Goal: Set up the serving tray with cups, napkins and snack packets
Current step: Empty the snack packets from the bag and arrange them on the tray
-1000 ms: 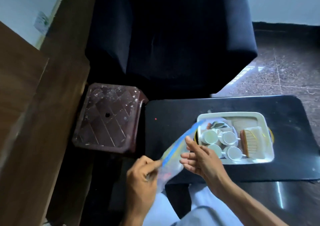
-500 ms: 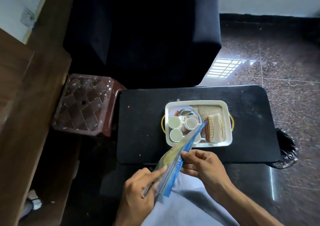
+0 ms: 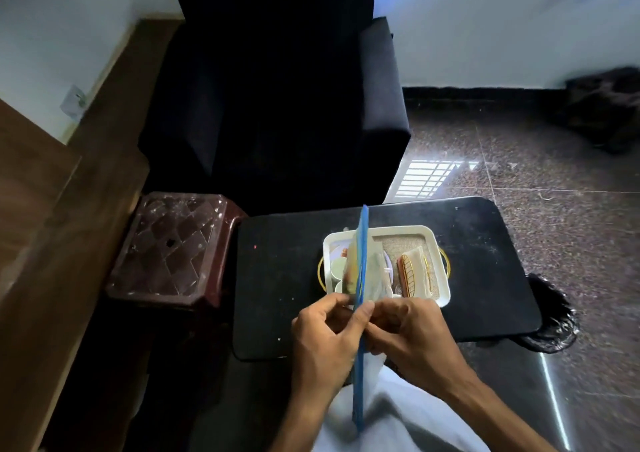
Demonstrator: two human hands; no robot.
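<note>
A white serving tray [image 3: 394, 231] with gold handles rests on a low black table [image 3: 284, 278]. Inside it are small white cups [image 3: 337, 267] at the left, partly hidden, and a gold wire napkin holder [image 3: 408, 275] with white napkins at the right. I hold a clear zip bag with a blue seal strip [image 3: 362, 278] upright and edge-on, just in front of the tray. My left hand [image 3: 325, 340] pinches the bag from the left. My right hand [image 3: 412, 337] grips it from the right. The bag covers the tray's middle.
A dark armchair [image 3: 277, 98] stands behind the table. A maroon plastic stool [image 3: 169, 247] sits to the table's left, beside wooden furniture [image 3: 45, 243]. A dark object [image 3: 550, 316] lies on the granite floor at the table's right end. My white-clothed lap fills the bottom.
The bag has swung from a slant to upright and edge-on. Both hands have come together on it, nearer the tray. The camera has tilted up, showing more of the armchair and floor.
</note>
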